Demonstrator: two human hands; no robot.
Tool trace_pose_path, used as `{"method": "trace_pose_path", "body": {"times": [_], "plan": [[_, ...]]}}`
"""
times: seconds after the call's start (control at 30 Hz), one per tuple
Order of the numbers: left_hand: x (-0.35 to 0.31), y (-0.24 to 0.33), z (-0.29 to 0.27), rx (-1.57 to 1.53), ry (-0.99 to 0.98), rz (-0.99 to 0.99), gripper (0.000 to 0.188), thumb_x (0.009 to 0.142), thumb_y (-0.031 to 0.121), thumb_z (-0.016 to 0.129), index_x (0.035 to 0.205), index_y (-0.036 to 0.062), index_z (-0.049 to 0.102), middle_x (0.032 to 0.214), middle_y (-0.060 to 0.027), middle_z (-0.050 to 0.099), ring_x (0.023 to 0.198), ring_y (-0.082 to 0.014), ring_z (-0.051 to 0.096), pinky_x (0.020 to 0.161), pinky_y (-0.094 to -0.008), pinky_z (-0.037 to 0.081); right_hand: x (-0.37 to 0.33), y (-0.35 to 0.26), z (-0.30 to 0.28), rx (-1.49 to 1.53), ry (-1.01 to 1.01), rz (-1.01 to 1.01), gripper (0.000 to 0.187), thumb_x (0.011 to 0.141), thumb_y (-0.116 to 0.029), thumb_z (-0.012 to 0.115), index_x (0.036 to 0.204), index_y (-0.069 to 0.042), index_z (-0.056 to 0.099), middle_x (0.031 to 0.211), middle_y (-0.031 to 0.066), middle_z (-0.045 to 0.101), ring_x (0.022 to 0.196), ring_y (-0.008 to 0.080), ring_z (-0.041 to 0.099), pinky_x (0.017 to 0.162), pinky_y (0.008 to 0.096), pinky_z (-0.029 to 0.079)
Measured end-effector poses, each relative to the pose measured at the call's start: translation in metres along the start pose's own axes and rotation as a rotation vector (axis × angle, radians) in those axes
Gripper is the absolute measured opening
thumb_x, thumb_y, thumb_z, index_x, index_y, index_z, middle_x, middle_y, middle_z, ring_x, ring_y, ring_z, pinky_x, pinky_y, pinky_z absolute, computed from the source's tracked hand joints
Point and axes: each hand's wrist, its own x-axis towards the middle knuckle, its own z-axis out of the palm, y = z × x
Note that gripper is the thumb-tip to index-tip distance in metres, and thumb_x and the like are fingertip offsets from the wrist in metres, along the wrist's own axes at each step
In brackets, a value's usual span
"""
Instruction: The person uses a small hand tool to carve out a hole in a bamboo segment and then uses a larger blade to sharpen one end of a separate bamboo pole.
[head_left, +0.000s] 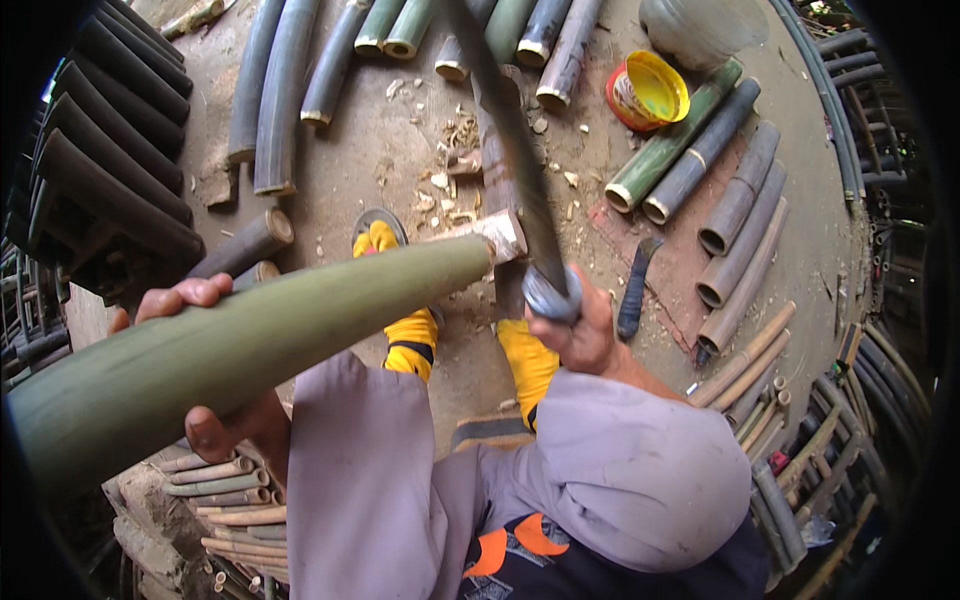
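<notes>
My left hand (225, 410) is wrapped around a thick green bamboo pole (270, 330), with the thumb on its near side and fingertips over its far side. The pole slants from the left edge toward the middle, and its narrow far end lies close to a pale cut wood block (500, 235). In my right hand (590, 335) is a long-bladed knife (515, 140), gripped at its grey handle end. Its dark, blurred blade points away from me, past the tip of the pole. My feet, in yellow socks (525, 360), are below.
Cut bamboo lengths (275, 110) lie across the far floor, others (740, 195) to the right. A red and yellow tub (648, 90) stands among them. A dark wrapped handle (636, 290) lies right of my hand. Wood chips (430, 195) litter the ground. Dark bamboo pieces (110, 180) are stacked left.
</notes>
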Motion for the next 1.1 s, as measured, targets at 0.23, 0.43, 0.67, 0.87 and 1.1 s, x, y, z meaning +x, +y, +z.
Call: {"method": "trace_pose_path", "body": {"times": [0.23, 0.43, 0.67, 0.87, 1.1], "plan": [[0.004, 0.002, 0.046, 0.13, 0.373, -0.238, 0.079, 0.073, 0.037, 0.055, 0.135, -0.0035, 0.027, 0.116, -0.0207, 0.046, 0.112, -0.0359, 0.047, 0.099, -0.0478, 0.04, -0.003, 0.054, 0.004, -0.135, -0.233, 0.788, 0.044, 0.085, -0.041, 0.065, 0.1, -0.001, 0.055, 0.07, 0.0147, 0.062, 0.063, 0.0255, 0.062, 0.064, 0.038, 0.049], [0.007, 0.0, 0.039, 0.271, 0.485, -0.278, 0.065, 0.079, 0.038, 0.051, 0.125, -0.006, 0.038, 0.108, -0.0181, 0.051, 0.107, -0.03, 0.051, 0.098, -0.0408, 0.04, -0.004, 0.038, 0.009, -0.241, -0.077, 0.386, 0.045, 0.09, -0.035, 0.06, 0.115, -0.001, 0.047, 0.079, 0.0186, 0.063, 0.072, 0.0286, 0.067, 0.061, 0.0382, 0.052], [0.002, -0.001, 0.042, 0.266, 0.576, -0.313, 0.065, 0.075, 0.04, 0.052, 0.121, -0.0049, 0.04, 0.107, -0.0178, 0.051, 0.105, -0.0273, 0.051, 0.099, -0.0404, 0.04, -0.018, 0.056, 0.009, -0.408, 0.013, -0.034, 0.044, 0.086, -0.03, 0.066, 0.11, 0.002, 0.046, 0.08, 0.0181, 0.065, 0.07, 0.0346, 0.067, 0.059, 0.0371, 0.054], [-0.005, 0.002, 0.014, 0.148, 0.518, -0.302, 0.064, 0.073, 0.039, 0.051, 0.119, -0.0042, 0.042, 0.105, -0.0173, 0.051, 0.103, -0.0275, 0.051, 0.097, -0.0402, 0.041, -0.008, 0.048, 0.001, -0.025, -0.128, 0.816, 0.046, 0.088, -0.039, 0.062, 0.103, 0.002, 0.05, 0.065, 0.0146, 0.062, 0.062, 0.0257, 0.066, 0.054, 0.0348, 0.051], [-0.002, -0.001, 0.007, 0.237, 0.466, -0.196, 0.068, 0.068, 0.044, 0.05, 0.114, -0.0048, 0.044, 0.101, -0.0177, 0.05, 0.096, -0.0275, 0.052, 0.091, -0.0407, 0.044, -0.002, 0.02, 0.005, -0.187, 0.066, -0.25, 0.045, 0.086, -0.035, 0.065, 0.111, 0.0, 0.05, 0.084, 0.0155, 0.064, 0.071, 0.0258, 0.067, 0.061, 0.0347, 0.054]]}}
